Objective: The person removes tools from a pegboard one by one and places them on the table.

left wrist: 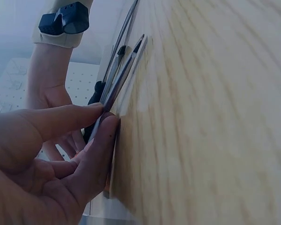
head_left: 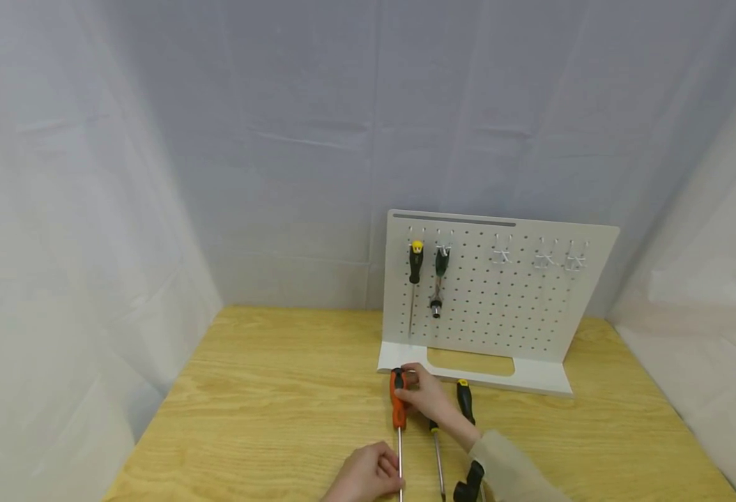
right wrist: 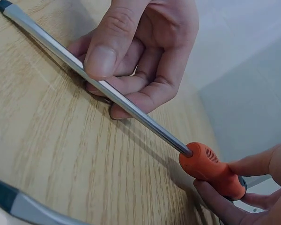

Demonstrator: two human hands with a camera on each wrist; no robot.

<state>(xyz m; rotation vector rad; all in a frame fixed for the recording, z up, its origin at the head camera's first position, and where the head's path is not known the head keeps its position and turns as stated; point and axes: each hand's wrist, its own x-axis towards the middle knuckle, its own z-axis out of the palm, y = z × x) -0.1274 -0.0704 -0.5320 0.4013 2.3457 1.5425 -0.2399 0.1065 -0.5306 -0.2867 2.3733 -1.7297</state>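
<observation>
An orange-handled flat screwdriver (right wrist: 208, 168) lies between both hands, handle toward the pegboard and blade toward me. My left hand (head_left: 368, 473) pinches its steel shaft between thumb and fingers, close over the table. At the far end my right hand (head_left: 429, 396) grips the orange handle near its black cap. In the right wrist view the shaft (right wrist: 145, 118) runs up to a dark flat tip (right wrist: 3, 5). Just right of it on the table lies another screwdriver (head_left: 439, 457) with a steel shaft, its handle partly hidden by the right hand.
Behind the hands stands a white pegboard (head_left: 487, 300). On it hang a yellow-topped screwdriver (head_left: 415, 261) and a dark-green-handled tool (head_left: 441, 261); several clear hooks (head_left: 502, 256) carry nothing. Under the right forearm lies a black-handled screwdriver (head_left: 465, 399). White sheeting encloses the wooden table (head_left: 267, 390).
</observation>
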